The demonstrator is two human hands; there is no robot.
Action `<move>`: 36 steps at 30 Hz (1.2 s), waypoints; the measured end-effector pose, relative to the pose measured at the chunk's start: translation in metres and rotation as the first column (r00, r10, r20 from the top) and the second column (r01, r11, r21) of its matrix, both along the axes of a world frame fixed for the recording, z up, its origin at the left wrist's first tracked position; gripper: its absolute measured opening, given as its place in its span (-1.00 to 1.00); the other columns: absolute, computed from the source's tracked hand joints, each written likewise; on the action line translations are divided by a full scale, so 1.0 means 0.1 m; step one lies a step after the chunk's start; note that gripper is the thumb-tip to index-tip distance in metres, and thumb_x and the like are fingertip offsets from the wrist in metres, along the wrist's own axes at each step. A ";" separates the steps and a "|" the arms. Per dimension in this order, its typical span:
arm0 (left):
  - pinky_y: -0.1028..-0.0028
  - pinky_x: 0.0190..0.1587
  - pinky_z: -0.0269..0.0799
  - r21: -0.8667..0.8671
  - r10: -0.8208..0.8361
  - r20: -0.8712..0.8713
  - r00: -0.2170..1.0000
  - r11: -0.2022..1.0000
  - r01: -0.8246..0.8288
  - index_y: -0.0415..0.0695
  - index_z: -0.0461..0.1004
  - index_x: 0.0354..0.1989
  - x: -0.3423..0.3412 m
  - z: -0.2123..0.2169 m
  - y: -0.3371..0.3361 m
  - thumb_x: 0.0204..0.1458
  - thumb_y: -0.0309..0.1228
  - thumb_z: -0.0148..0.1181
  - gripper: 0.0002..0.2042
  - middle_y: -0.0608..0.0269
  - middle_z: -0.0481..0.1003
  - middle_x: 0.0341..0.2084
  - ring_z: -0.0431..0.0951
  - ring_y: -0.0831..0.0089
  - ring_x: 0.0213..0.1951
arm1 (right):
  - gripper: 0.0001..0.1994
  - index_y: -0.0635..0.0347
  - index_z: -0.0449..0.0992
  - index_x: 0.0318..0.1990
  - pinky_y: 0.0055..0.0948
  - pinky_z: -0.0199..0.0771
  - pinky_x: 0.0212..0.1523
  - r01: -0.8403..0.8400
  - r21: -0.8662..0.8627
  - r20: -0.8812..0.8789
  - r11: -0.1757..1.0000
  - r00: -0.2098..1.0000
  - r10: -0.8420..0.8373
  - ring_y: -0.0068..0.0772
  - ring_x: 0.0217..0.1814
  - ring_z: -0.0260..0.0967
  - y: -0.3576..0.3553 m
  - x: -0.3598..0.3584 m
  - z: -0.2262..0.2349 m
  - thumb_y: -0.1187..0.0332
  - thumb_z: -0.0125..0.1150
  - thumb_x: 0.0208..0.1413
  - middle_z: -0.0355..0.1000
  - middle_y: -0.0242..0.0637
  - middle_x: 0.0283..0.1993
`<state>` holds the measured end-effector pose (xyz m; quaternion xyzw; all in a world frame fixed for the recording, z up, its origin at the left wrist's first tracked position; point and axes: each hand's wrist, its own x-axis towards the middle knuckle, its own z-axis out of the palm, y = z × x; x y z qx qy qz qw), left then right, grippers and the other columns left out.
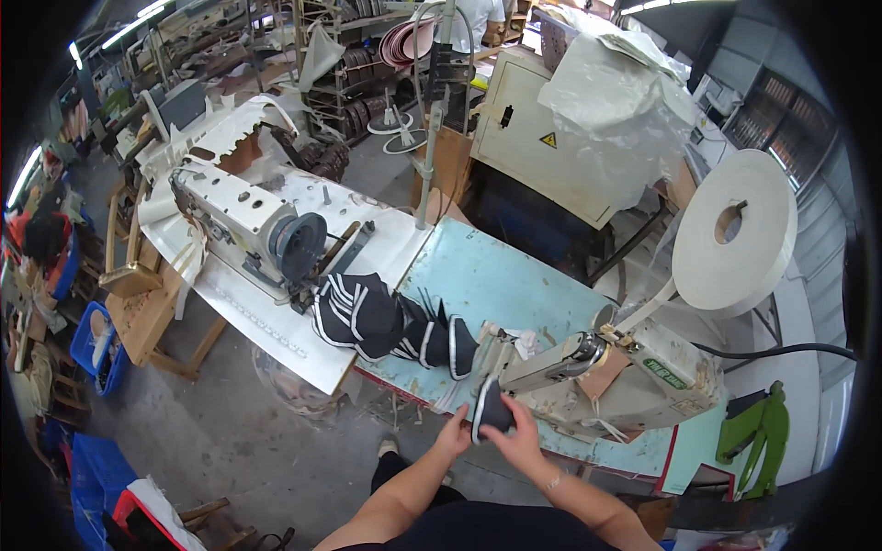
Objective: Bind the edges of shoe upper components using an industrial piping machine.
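A: Clock centred on the dark shoe-like piece (494, 411), twelve at top of view. Where is it, and who has it?

B: Between the hands, just off the table's near edge. Right hand (516, 441) at four: partly closed, thumb and fingers pinching the piece's dark side. Left hand (454, 435) at eight: half curled, fingertips at the white-edged side. Cannot tell whether it grips or merely steadies.

A: Why that hold?

B: My reading: one hand carries, the other squares the edge. Piece stands roughly on end, white edge toward nine, probably to keep that rim within reach of the fingers.

A: Surroundings?

B: Heap of black striped pieces (360, 317) at ten, on and beside the light-blue tabletop (524, 266). Looks like stock parked within left-hand reach. White sewing machine (230, 216) farther out, same bearing.

A: Right side?

B: Bench machine (675, 376) between two and three, its slim arm pointing back toward the piece. Large roll of white tape (735, 234) at two, raised above it; a strip (646, 309) slants down to the machine. Mounted high, I judge, so the tape pays out freely.
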<state>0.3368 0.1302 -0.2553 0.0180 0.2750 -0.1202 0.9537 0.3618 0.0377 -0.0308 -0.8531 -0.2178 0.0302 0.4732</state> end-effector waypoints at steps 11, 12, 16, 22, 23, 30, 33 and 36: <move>0.40 -0.18 0.39 0.373 0.352 -0.205 0.913 0.891 -0.260 -0.13 0.29 -0.10 0.23 0.37 0.04 -0.22 -0.54 0.26 -0.56 0.26 0.38 -0.19 0.40 0.38 -0.15 | -0.40 0.37 0.18 0.06 -0.50 0.32 -0.08 0.489 0.148 -0.526 0.860 0.775 -0.350 -0.42 -0.09 0.29 -1.47 -0.92 -0.32 0.46 0.30 -0.20 0.26 -0.15 -0.05; 0.40 -0.18 0.39 0.378 0.344 -0.200 0.918 0.891 -0.251 -0.13 0.29 -0.10 0.24 0.33 0.05 -0.22 -0.54 0.26 -0.56 0.26 0.38 -0.19 0.40 0.38 -0.15 | -0.39 0.37 0.17 0.06 -0.49 0.32 -0.09 0.493 0.144 -0.508 0.858 0.781 -0.363 -0.42 -0.09 0.29 -1.50 -0.93 -0.36 0.46 0.30 -0.20 0.26 -0.15 -0.05; 0.39 -0.17 0.39 0.404 0.374 -0.229 0.899 0.876 -0.262 -0.15 0.29 -0.09 0.31 0.38 -0.03 -0.23 -0.54 0.27 -0.55 0.24 0.39 -0.19 0.41 0.38 -0.15 | -0.39 0.37 0.18 0.05 -0.50 0.32 -0.09 0.523 0.170 -0.523 0.835 0.766 -0.374 -0.42 -0.09 0.29 -1.46 -0.93 -0.35 0.45 0.31 -0.20 0.26 -0.14 -0.05; 0.41 -0.28 0.41 0.213 0.220 -0.226 0.949 0.962 -0.172 -0.13 0.35 -0.18 0.20 0.21 0.14 -0.20 -0.54 0.25 -0.66 0.27 0.45 -0.33 0.46 0.38 -0.30 | -0.41 0.36 0.13 0.08 -0.52 0.31 -0.09 0.526 0.139 -0.399 0.839 0.805 -0.439 -0.46 -0.10 0.30 -1.31 -0.75 -0.40 0.52 0.24 -0.16 0.30 -0.17 -0.08; 0.41 -0.28 0.41 0.214 0.205 -0.226 0.952 0.964 -0.157 -0.13 0.35 -0.18 0.21 0.17 0.16 -0.20 -0.54 0.25 -0.66 0.27 0.45 -0.33 0.46 0.38 -0.30 | -0.40 0.35 0.14 0.08 -0.52 0.31 -0.09 0.528 0.163 -0.422 0.833 0.801 -0.425 -0.46 -0.10 0.29 -1.22 -0.70 -0.31 0.51 0.25 -0.17 0.29 -0.17 -0.07; 0.38 -0.18 0.34 0.320 -0.328 -0.314 0.891 0.847 0.424 -0.04 0.35 -0.15 0.15 0.24 0.35 -0.15 -0.34 0.24 -0.65 0.25 0.39 -0.19 0.40 0.37 -0.18 | -0.39 0.30 0.31 -0.04 -0.43 0.30 -0.07 0.438 -0.107 -0.047 0.893 0.895 -0.444 -0.26 -0.09 0.30 -0.81 -0.58 0.03 0.31 0.38 -0.34 0.30 -0.12 -0.13; 0.25 0.01 0.20 0.187 -0.710 -0.323 0.625 0.600 0.778 -0.16 0.25 -0.02 0.04 1.30 0.29 -0.07 -0.20 0.15 -0.53 0.14 0.30 -0.05 0.28 0.30 0.00 | -0.39 0.14 0.34 -0.05 -0.37 0.33 -0.10 0.178 -0.214 -0.016 0.961 0.982 -0.186 -0.18 -0.09 0.30 -0.71 -0.49 0.42 0.27 0.38 -0.39 0.33 -0.18 -0.15; 0.43 -0.07 0.30 0.518 -0.789 0.288 0.542 0.605 0.605 -0.18 0.26 -0.03 0.10 2.06 0.44 -0.14 -0.21 0.23 -0.49 0.19 0.37 -0.16 0.37 0.43 -0.12 | -0.37 0.01 0.32 -0.01 -0.31 0.34 -0.12 -0.104 -0.298 0.006 0.949 0.994 0.111 -0.14 -0.11 0.31 -0.59 -0.33 0.74 0.26 0.37 -0.39 0.32 -0.20 -0.10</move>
